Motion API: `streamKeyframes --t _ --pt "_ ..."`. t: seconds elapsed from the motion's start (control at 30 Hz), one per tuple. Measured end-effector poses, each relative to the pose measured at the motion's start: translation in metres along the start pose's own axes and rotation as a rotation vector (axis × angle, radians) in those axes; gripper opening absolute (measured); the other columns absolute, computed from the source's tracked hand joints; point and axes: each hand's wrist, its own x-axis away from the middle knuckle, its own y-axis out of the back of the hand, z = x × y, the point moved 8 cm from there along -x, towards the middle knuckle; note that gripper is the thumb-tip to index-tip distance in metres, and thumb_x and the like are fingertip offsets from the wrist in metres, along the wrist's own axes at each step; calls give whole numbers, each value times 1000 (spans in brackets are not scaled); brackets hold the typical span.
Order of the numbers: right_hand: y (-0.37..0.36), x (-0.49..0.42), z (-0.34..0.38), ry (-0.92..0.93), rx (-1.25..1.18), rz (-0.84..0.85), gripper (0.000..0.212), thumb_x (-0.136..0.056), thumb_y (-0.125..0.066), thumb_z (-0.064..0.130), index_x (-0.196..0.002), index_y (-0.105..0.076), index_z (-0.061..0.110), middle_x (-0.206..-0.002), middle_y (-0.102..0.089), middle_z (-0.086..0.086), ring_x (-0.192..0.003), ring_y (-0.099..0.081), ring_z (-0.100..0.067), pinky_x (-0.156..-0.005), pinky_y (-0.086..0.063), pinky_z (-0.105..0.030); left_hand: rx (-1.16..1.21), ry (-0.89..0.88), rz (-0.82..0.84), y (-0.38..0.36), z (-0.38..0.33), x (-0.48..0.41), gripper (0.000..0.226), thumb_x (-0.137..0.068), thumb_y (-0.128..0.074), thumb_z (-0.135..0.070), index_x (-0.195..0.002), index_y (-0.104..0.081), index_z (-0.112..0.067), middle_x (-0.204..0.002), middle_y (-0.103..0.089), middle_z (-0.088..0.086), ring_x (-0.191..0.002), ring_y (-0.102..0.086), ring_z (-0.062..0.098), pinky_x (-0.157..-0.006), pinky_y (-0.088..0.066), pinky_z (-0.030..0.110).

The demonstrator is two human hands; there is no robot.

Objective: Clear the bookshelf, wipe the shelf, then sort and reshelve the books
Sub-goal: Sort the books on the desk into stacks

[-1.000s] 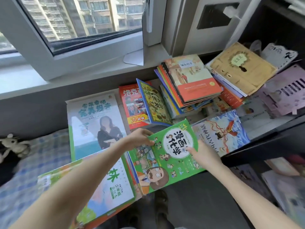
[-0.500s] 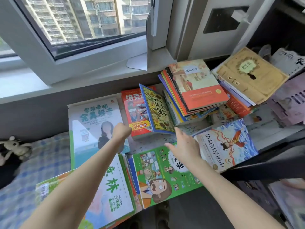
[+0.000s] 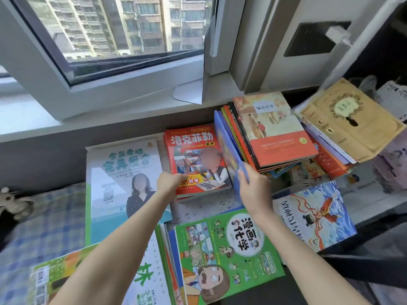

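Books lie spread on a low surface under the window. My right hand (image 3: pixel 253 186) grips the lower edge of a thin blue-backed book (image 3: pixel 229 155) and tilts it up on edge against the leaning stack (image 3: pixel 275 133). My left hand (image 3: pixel 170 180) reaches to the lower edge of the red comic book (image 3: pixel 193 155), its fingers curled at that edge. A green comic book (image 3: pixel 224 249) lies flat in front, between my arms. A white-and-green book with a person on the cover (image 3: pixel 123 179) lies to the left.
A blue illustrated book (image 3: pixel 315 214) lies at the right, a tan book (image 3: pixel 350 117) tops a pile at the far right. The window sill (image 3: pixel 110 106) runs behind. A checked blanket (image 3: pixel 44 221) and a plush toy (image 3: pixel 13 203) sit at the left. Dark shelving (image 3: pixel 363 260) stands at the right.
Both hands let go of the green comic book, which now lies flat. My right hand moved up and lifted the thin book on edge; my left hand moved to the red book.
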Motion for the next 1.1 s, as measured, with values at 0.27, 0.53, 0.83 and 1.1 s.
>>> streamKeyframes --t 0.27,0.53,0.83,1.1 --pt "76 22 17 82 -155 -182 26 -96 -55 10 -117 -65 -3 -55 -43 17 -49 -47 1 -42 -25 -12 220 -54 138 2 -28 33 21 -85 -69 -10 -91 -50 -4 -93 -66 12 -73 -66 21 -59 -54 29" --pt "144 29 26 118 -306 -342 23 -98 -55 18 -107 -66 0 -60 -47 11 -49 -41 -1 -46 -27 -13 99 -140 293 66 -59 92 17 -81 -70 -10 -88 -55 -4 -71 -72 7 -62 -70 18 -63 -57 29" --pt "174 34 20 109 -350 -447 22 -99 -53 18 -110 -65 4 -83 -61 2 -67 -54 8 -59 -39 -8 -233 -156 658 38 -21 133 33 -69 -77 -6 -95 -57 -5 -80 -70 15 -69 -71 25 -58 -57 30" --pt "168 48 19 152 -229 -445 24 -97 -54 11 -116 -65 0 -85 -65 -8 -68 -54 -12 -58 -39 -14 -647 -132 633 -20 34 127 23 -81 -74 -14 -99 -59 -14 -101 -62 7 -88 -62 20 -79 -55 33"
